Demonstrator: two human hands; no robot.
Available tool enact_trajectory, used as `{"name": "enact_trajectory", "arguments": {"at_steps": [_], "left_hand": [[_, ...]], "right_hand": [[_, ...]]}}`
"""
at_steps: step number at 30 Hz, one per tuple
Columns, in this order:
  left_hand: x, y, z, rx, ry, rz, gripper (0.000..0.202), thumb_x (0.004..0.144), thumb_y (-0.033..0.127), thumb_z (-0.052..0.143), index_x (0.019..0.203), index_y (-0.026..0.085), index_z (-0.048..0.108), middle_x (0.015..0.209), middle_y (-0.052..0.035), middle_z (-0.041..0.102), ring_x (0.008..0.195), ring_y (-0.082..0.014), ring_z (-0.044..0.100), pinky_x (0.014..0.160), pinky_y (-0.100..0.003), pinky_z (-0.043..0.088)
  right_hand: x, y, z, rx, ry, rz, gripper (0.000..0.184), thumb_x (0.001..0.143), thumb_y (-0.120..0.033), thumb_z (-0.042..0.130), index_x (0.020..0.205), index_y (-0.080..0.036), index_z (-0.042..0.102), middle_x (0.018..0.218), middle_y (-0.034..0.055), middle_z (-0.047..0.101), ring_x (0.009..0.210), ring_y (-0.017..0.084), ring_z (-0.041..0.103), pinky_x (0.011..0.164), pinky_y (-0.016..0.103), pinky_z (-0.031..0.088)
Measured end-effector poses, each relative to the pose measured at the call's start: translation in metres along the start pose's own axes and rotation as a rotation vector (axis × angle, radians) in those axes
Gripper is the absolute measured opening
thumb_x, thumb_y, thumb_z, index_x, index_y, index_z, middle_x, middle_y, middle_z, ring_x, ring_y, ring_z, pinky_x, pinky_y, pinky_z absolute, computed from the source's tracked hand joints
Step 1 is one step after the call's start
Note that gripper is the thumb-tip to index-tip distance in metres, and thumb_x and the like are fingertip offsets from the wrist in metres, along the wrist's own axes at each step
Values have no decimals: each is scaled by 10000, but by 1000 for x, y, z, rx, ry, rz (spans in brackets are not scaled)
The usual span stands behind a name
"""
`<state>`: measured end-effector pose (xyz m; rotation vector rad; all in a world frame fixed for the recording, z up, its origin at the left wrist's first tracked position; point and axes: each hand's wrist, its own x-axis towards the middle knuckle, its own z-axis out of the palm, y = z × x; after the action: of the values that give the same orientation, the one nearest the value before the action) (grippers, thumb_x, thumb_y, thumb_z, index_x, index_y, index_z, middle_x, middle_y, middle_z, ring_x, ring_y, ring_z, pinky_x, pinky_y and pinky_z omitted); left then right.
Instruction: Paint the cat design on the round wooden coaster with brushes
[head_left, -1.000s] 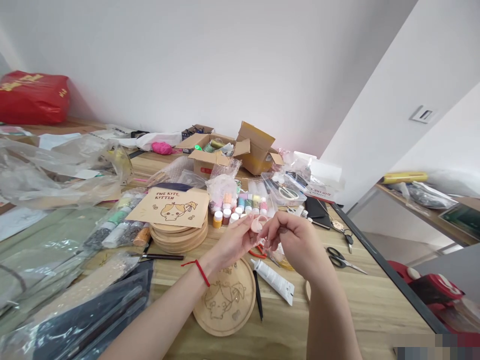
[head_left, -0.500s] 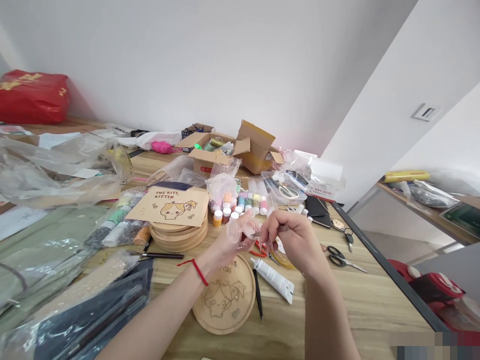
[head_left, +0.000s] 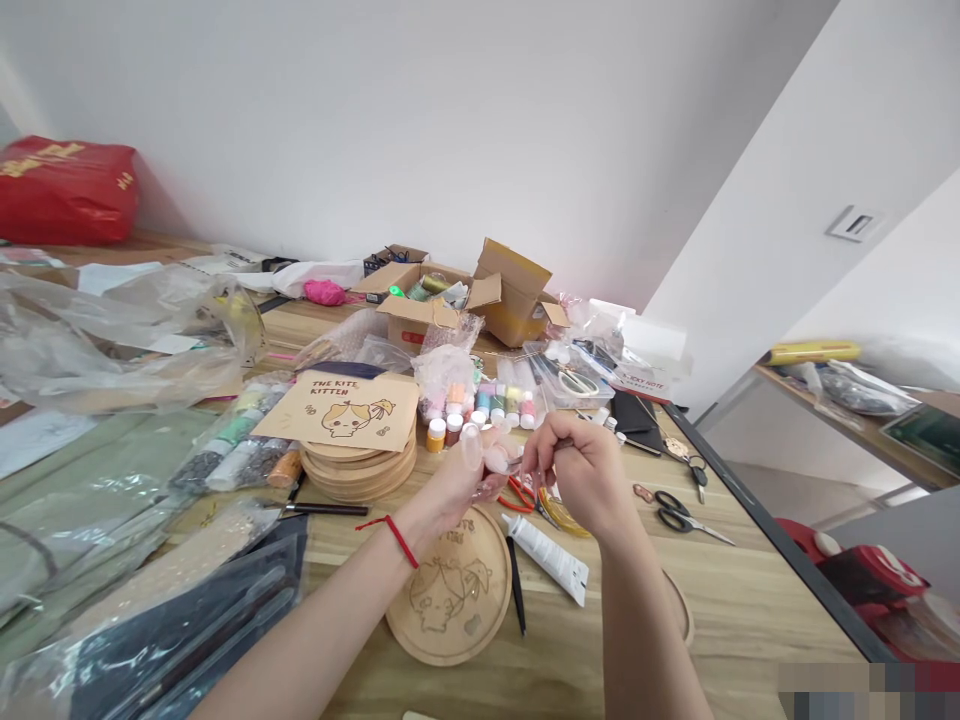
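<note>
In the head view, a small pale-pink cup (head_left: 496,461), rounded and smooth, is held up over the table by the curled fingers of the left hand (head_left: 454,487), with a clear round piece (head_left: 471,447) seen against the same hand. A slim tool (head_left: 515,462) is pinched narrowly in the right hand (head_left: 581,468); its long axis is laid roughly crosswise, and its tip is pointed left, toward the cup. Whether cup and tip are touching, and which way the cup's mouth is faced, cannot be told. Below the hands, a round wooden plaque (head_left: 448,610) engraved with a kitten is laid flat, flanked by a straight black pen (head_left: 517,588) and a white squeeze tube (head_left: 547,558). Farther left, smooth wooden discs (head_left: 360,477) are stacked beneath a printed kitten card (head_left: 341,408).
</note>
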<state>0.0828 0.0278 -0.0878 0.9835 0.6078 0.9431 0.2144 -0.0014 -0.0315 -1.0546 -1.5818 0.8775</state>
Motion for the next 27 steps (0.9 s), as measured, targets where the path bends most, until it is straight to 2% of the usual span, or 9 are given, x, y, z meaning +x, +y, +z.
{"name": "enact_trajectory", "arguments": {"at_steps": [3,7,10,14,18,21,23,27], "left_hand": [[2,-1,-1,30,30,20,359,849,442,494,612,186,406,477,67,350,391,-42,204,420,-224,109],[3,2,-3,66,92,41,335,830,408,497,596,185,409,469,63,371,361,-36,215,394,-225,98],[1,6,-4,86,121,59,353,815,391,502,554,185,384,455,60,353,365,-37,232,389,-221,101],[-2,10,-4,97,109,61,334,795,366,525,548,179,398,435,66,336,364,-36,216,385,-210,110],[-2,12,-4,98,88,50,345,777,371,533,516,176,418,414,50,372,342,-41,250,364,-211,118],[-3,14,-4,76,63,34,288,757,351,517,541,173,451,410,54,378,328,-38,236,357,-207,108],[-3,15,-4,64,61,29,294,762,357,508,541,174,445,402,56,373,323,-36,224,355,-206,97],[-4,16,-3,49,24,15,278,724,343,562,537,166,460,420,51,398,334,-30,240,358,-198,110]], "right_hand": [[1,2,1,72,-91,21,184,557,-98,347,501,-209,483,571,-6,622,472,112,528,474,237,412],[2,4,1,63,-32,-11,190,574,-89,355,505,-208,487,586,-5,629,493,114,549,493,236,428],[2,4,1,102,-122,-8,197,583,-79,352,510,-206,483,599,-6,635,486,109,547,485,233,426],[1,4,3,71,-33,-108,212,601,-65,354,513,-206,485,624,-5,651,546,112,566,550,237,450],[0,4,6,111,-125,-89,224,605,-59,339,509,-210,475,556,-20,606,472,104,519,480,227,413],[0,4,8,55,-53,-167,238,624,-50,346,508,-204,485,592,-7,637,555,111,573,567,232,450],[-1,4,10,12,-6,-184,242,608,-44,341,488,-202,478,554,-13,614,542,106,566,551,222,434],[-2,5,14,110,-54,-189,233,594,-49,335,486,-207,469,540,-14,596,478,103,532,493,226,421]]}}
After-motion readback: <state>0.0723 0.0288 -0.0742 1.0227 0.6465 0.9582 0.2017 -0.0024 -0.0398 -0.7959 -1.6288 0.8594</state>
